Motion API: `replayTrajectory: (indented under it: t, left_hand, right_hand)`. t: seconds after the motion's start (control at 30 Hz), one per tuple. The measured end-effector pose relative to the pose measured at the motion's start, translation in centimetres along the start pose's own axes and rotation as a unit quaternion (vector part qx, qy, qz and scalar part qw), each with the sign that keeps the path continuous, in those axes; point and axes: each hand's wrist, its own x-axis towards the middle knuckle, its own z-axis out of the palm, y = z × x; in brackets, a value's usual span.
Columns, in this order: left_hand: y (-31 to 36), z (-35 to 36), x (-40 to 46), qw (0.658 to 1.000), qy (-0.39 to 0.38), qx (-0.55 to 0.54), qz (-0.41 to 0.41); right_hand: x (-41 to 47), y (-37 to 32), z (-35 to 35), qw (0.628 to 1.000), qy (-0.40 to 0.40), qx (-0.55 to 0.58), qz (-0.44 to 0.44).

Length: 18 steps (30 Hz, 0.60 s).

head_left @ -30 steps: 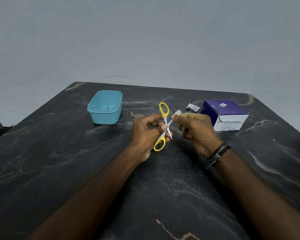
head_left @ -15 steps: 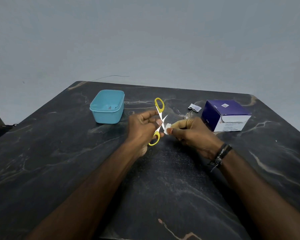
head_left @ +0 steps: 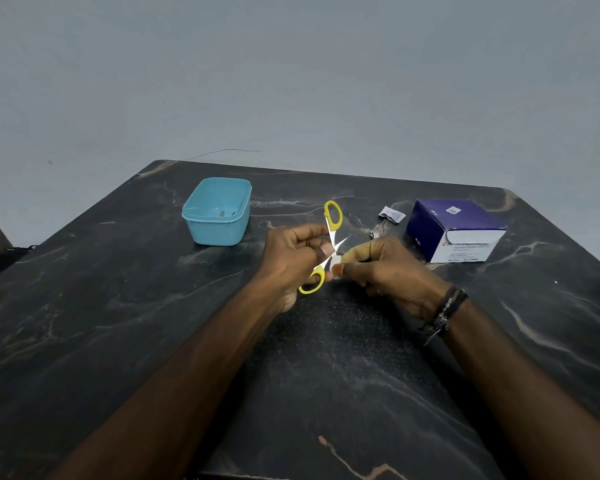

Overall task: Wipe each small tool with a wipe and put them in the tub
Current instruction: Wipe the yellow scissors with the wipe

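Right now my left hand (head_left: 293,259) grips the scissors (head_left: 330,244) near the pivot, fingers curled round them, blades splayed open, one yellow loop up toward the far edge and the other down by my palm. My right hand (head_left: 387,270) pinches a small white wipe (head_left: 336,262) between thumb and fingertips, pressed against a blade just beside the pivot. Both hands are above the table (head_left: 118,323), mid-table, w/ the tub (head_left: 219,216) well apart to the left.

Handling, as I judge it: scissors are light and stiff, metal blades prob. slick once wet, tips sharp (so I'd keep my fingertips behind the wipe, not ahead of it). Best hold is at the pivot or the plastic loops, never the edges. Blades open like this want to swing, so the grip needs to be firm. Wipe is thin and soft; it'll bunch or slide off unless pinched tight round the blade.

Count:
- scissors: 1
- wipe in hand: 1
- tub: 1, light blue, open, w/ something small and dark inside (can't tell what or how many)
- box (head_left: 456,230): 1, purple and white, on the right
- sachet (head_left: 391,215): 1, small, torn-looking, left of the box
- small metal item (head_left: 374,234): 1, on the table behind my right hand, too small to name, maybe another tool
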Motion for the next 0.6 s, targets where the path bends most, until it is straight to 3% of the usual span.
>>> replayTrajectory:
  t: [0.2, 0.43, 0.6]
  left_hand:
    - [0.16, -0.17, 0.01, 1.0, -0.005, 0.001, -0.008]
    - [0.2, -0.33, 0.11, 1.0, 0.006, -0.008, -0.008]
    - [0.23, -0.24, -0.17, 1.0, -0.02, -0.008, -0.018]
  right_hand:
    - [0.13, 0.19, 0.37, 0.999, 0.025, 0.043, -0.001]
    - [0.01, -0.18, -0.2, 0.999, -0.021, 0.006, 0.039]
    - [0.15, 0.03, 0.23, 0.999, 0.016, 0.042, 0.02]
